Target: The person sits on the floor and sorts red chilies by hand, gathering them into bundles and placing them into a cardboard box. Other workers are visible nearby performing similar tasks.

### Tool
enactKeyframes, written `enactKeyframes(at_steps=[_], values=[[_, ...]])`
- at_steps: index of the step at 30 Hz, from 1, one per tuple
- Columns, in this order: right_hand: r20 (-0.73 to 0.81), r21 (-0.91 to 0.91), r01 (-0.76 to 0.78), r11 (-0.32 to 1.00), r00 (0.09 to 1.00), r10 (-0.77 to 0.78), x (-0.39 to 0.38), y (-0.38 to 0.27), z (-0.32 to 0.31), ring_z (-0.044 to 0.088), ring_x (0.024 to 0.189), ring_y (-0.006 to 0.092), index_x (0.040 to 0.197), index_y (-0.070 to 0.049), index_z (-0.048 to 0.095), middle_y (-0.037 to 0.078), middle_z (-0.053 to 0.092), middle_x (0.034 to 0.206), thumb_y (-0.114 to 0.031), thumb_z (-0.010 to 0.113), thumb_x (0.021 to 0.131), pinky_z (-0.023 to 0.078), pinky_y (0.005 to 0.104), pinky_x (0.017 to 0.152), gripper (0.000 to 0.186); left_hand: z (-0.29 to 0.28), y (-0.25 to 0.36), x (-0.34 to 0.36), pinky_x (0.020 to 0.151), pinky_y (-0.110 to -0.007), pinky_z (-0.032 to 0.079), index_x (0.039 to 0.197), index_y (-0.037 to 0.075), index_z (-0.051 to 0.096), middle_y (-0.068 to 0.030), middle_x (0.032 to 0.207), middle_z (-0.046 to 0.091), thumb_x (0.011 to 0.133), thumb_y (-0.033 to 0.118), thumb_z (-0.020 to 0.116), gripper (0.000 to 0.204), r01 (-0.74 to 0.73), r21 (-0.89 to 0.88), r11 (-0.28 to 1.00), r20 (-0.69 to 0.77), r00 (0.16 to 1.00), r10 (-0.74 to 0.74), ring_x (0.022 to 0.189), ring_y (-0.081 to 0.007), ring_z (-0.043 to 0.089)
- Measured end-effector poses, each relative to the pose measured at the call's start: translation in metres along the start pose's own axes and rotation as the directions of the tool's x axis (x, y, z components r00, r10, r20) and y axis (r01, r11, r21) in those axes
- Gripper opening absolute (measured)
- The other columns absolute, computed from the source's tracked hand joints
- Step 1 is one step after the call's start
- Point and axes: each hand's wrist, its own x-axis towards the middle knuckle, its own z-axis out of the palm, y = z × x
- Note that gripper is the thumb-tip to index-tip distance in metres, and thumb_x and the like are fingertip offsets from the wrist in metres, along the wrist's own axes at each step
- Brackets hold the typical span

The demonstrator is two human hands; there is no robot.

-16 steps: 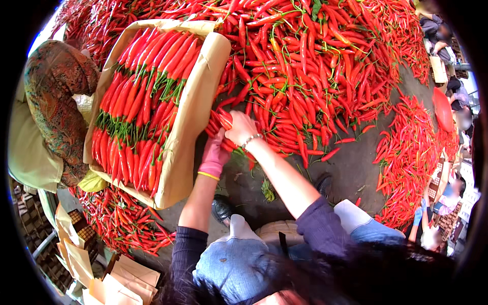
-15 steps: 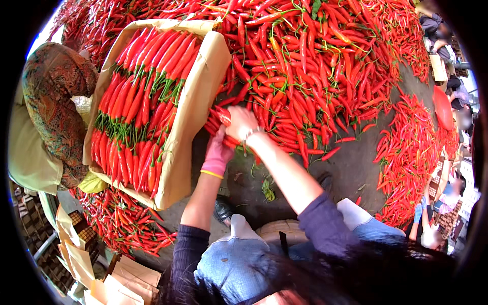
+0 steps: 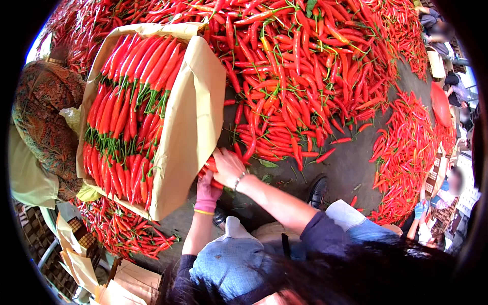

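Close to the near right side of a paper-lined box (image 3: 189, 127), my two hands meet around a small bunch of red chili peppers (image 3: 210, 163). My left hand (image 3: 207, 193), in a pink glove with a yellow cuff edge, is closed around the bunch from below. Bare, with a bracelet at the wrist, my right hand (image 3: 227, 169) closes on the same peppers from the right. Most of the bunch is hidden by my fingers and the paper. Inside the box, chili peppers (image 3: 122, 112) lie in neat rows, green stems bunched between the rows.
A large heap of loose chili peppers (image 3: 300, 86) spreads beyond my hands, and a smaller pile (image 3: 406, 152) lies right. A person in a patterned head covering (image 3: 48, 122) is at the box's left. Folded brown paper (image 3: 129, 282) stands lower left. More people (image 3: 439, 30) work at far right.
Both hands have moved toward me and slightly left, away from the heap's edge, with the chili peppers still between them. The box appears a little lower and farther left in view.
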Motion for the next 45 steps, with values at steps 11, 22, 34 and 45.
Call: enactKeyframes(at_steps=[11,22,34,45], values=[[0.044,0.269,-0.114,0.956,0.993,0.106,-0.06,0.071,-0.007,0.061,0.094,0.0401,0.112,-0.008,0.056,0.021,0.065,0.096,-0.014,0.065,0.065,0.05,0.0452,0.082,0.048,0.033,-0.042,-0.027,0.085,-0.033,0.049,0.123,0.005,0.053,-0.0052,0.114,0.061,0.088,0.011,0.063,0.036,0.114,0.306,0.945,0.018,0.992,-0.126,0.099,-0.018,0.06],[-0.337,0.24,0.101,0.965,0.941,-0.014,-0.083,0.089,-0.018,0.049,0.118,0.0392,0.117,-0.009,0.059,0.022,0.049,0.129,-0.009,0.069,0.063,0.041,0.0388,0.102,0.055,0.077,-0.042,-0.02,0.097,-0.04,0.046,0.135,0.006,0.042,-0.008,0.126,0.055,0.09,0.014,0.06,0.048,0.109,0.449,0.887,0.173,0.963,-0.206,0.114,-0.0222,0.055],[-0.194,0.181,0.082,0.98,0.98,-0.046,-0.149,0.055,0.028,0.057,0.109,0.0371,0.124,-0.006,0.052,0.02,0.054,0.126,-0.01,0.064,0.066,0.048,0.0422,0.093,0.059,-0.014,-0.062,-0.093,0.092,-0.035,0.047,0.13,0.007,0.046,-0.0049,0.118,0.059,0.087,0.018,0.066,0.049,0.257,0.354,0.899,0.082,0.949,-0.303,0.108,-0.0202,0.057],[0.006,0.691,-0.247,0.679,0.942,0.337,-0.179,0.057,0.053,0.064,0.082,0.023,0.106,0.0,0.059,0.012,0.066,0.087,-0.013,0.07,0.065,0.051,0.035,0.076,0.044,0.031,-0.028,-0.111,0.086,-0.029,0.046,0.124,0.005,0.051,-0.0036,0.105,0.06,0.085,0.026,0.067,0.047,0.088,0.702,0.707,0.131,0.96,-0.249,0.096,-0.0144,0.057]])
